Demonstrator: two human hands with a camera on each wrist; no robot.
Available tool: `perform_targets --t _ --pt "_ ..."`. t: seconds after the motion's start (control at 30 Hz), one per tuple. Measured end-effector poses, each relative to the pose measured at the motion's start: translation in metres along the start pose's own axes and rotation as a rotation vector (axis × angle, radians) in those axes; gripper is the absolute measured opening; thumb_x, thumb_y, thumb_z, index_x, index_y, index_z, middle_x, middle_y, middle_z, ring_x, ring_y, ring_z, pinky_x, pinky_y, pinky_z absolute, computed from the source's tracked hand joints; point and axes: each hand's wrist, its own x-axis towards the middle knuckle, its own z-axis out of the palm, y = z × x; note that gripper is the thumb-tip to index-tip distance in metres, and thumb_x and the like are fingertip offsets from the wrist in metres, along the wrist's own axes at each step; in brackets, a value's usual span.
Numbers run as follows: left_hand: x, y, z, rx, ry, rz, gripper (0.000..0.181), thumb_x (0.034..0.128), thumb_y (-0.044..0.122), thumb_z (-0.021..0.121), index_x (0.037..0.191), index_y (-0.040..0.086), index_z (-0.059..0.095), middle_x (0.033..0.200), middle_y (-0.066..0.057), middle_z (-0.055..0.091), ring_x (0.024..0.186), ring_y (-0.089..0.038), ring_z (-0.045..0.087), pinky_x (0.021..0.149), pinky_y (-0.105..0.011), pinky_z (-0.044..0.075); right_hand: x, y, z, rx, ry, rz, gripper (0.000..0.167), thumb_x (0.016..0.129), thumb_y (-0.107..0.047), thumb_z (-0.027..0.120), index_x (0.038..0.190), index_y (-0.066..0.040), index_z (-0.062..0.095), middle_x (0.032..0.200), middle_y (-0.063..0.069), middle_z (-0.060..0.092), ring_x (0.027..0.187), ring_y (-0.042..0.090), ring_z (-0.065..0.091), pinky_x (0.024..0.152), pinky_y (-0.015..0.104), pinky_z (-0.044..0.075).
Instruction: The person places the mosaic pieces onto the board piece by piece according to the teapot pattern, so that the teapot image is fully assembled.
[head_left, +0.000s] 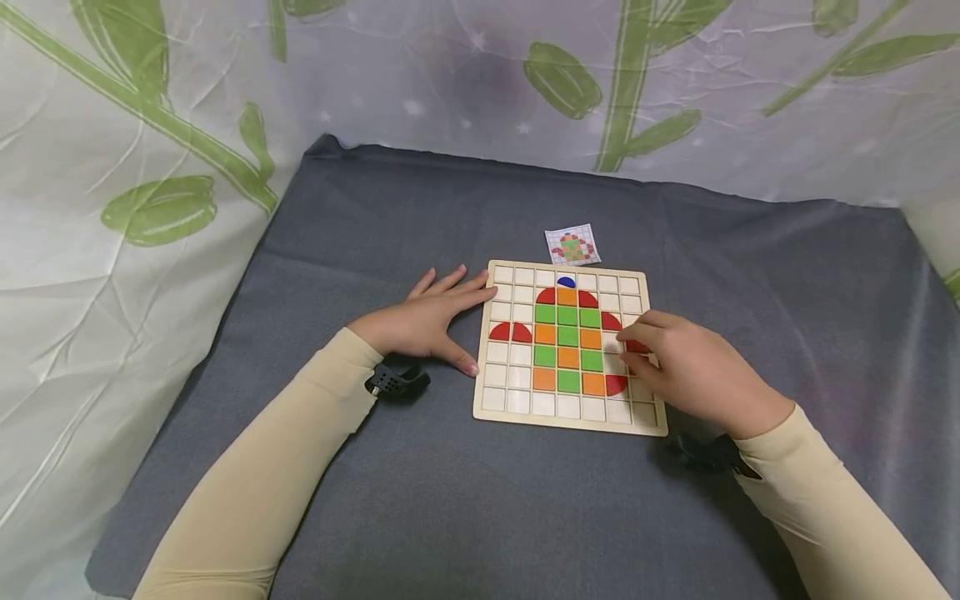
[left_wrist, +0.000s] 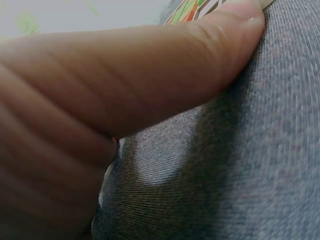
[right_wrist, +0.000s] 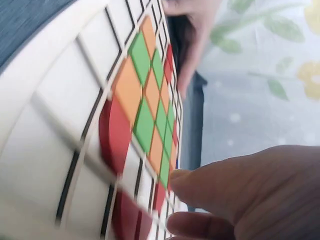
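Observation:
A square wooden grid board (head_left: 570,423) lies on the grey cloth, holding green and orange squares in its middle columns. Red rounded pieces (head_left: 510,332) fill cells at the sides, and a blue one (head_left: 566,282) sits near the top. My left hand (head_left: 420,325) lies spread, its index fingertip and thumb at the board's left edge. Over the right side, my right hand (head_left: 693,367) has bent fingers, thumb and index tips apart beside a partly hidden red piece (head_left: 637,345). In the right wrist view, nothing shows between those fingertips, and red pieces (right_wrist: 116,137) lie flat in the grid.
A small printed card (head_left: 573,245) with a similar coloured pattern lies just beyond the board's far edge. Grey cloth (head_left: 450,517) covers the table. A pale curtain with green leaves (head_left: 450,75) hangs behind and to the left.

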Motion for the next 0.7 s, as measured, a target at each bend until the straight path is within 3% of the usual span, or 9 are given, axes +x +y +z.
perform_targets --t 0.13,0.4,0.7 --pt "0.002 0.000 0.000 0.004 -0.005 -0.003 0.124 0.0735 0.054 0.094 0.170 0.024 0.023 0.178 0.001 0.005 0.163 -0.024 -0.010 0.127 -0.053 -0.017 -0.016 0.013 -0.007 -0.022 -0.014 0.048 0.022 0.089 -0.006 0.082 0.111 -0.007 0.079 0.101 0.004 0.070 0.081 0.016 0.059 0.068 0.036 0.053" --pt "0.006 -0.001 0.001 0.010 -0.003 0.014 0.123 0.0744 0.055 0.093 0.170 0.026 0.021 0.178 0.003 0.004 0.163 -0.022 -0.011 0.127 -0.052 -0.017 -0.047 0.042 -0.018 -0.021 -0.080 0.144 0.040 0.086 -0.007 0.086 0.123 0.000 0.074 0.115 0.015 0.069 0.100 0.030 0.068 0.082 0.051 0.058" --pt "0.004 -0.003 0.001 0.011 0.005 0.019 0.124 0.0730 0.055 0.094 0.170 0.024 0.023 0.178 0.002 0.004 0.164 -0.024 -0.010 0.127 -0.054 -0.016 -0.065 0.065 -0.023 0.006 -0.173 0.262 0.050 0.085 -0.009 0.085 0.130 0.003 0.068 0.122 0.025 0.065 0.109 0.041 0.063 0.092 0.060 0.054"
